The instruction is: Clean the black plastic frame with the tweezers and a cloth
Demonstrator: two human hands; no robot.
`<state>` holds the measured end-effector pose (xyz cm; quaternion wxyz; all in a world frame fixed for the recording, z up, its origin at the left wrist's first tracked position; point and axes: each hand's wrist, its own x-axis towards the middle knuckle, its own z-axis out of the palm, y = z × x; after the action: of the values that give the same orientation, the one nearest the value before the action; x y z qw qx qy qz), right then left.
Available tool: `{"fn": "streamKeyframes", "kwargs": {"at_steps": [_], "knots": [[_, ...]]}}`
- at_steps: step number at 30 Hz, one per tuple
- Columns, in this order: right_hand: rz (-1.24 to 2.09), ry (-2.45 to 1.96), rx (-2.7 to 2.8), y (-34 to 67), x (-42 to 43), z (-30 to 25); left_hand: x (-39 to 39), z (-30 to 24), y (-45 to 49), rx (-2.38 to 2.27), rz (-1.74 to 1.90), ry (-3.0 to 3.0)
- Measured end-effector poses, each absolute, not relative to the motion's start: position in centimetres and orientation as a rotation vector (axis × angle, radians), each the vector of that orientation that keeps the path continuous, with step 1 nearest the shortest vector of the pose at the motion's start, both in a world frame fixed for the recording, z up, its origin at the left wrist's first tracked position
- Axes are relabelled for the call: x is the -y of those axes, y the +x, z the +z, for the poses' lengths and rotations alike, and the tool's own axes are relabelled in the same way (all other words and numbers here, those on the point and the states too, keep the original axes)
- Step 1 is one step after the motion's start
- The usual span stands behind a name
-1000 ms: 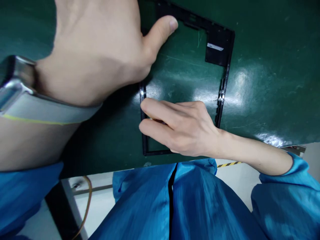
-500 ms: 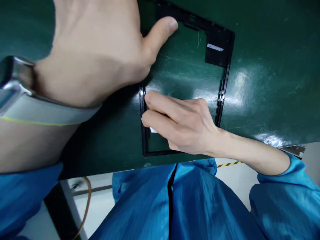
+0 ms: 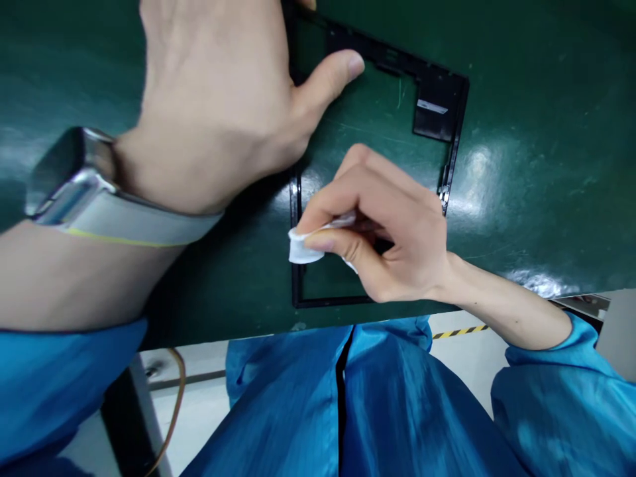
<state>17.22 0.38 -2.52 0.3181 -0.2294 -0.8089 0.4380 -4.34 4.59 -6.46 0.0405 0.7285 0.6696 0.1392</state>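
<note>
A thin black rectangular plastic frame point(image 3: 332, 302) lies flat on the green tabletop, its upper left part covered by my left hand point(image 3: 223, 93). That hand reaches over it from the left, palm down, with the thumb stretched out; most of its fingers are beyond the top edge or hidden. My right hand point(image 3: 387, 218) pinches a folded white wiping cloth point(image 3: 304, 248) between thumb and fingers. The cloth touches or hovers just over the frame's left bar; which, I cannot tell. At the frame's upper right is a wider black panel with a silvery strip point(image 3: 432, 106).
The green table point(image 3: 536, 165) is glossy and reflects light; its front edge runs close to my body. A watch point(image 3: 74, 175) sits on my left wrist. Below the edge are a brown cable point(image 3: 176, 397), a dark table leg point(image 3: 126, 417) and yellow-black floor tape point(image 3: 460, 332).
My right hand has lifted and turned, bringing its thumb and the white cloth into sight at the left bar. The left hand and frame appear shifted slightly rightward in view.
</note>
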Motion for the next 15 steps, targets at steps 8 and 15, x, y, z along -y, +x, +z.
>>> {"fn": "streamKeyframes", "kwargs": {"at_steps": [8,15], "knots": [[1.141,-0.577,2.005,16.5,-1.6,-3.2,-2.7,-2.2,-4.8,-2.030,0.712,1.951],[1.091,-0.679,2.069,15.8,-1.4,-3.8,7.0,0.5,-5.7,-1.844,0.494,1.924]]}}
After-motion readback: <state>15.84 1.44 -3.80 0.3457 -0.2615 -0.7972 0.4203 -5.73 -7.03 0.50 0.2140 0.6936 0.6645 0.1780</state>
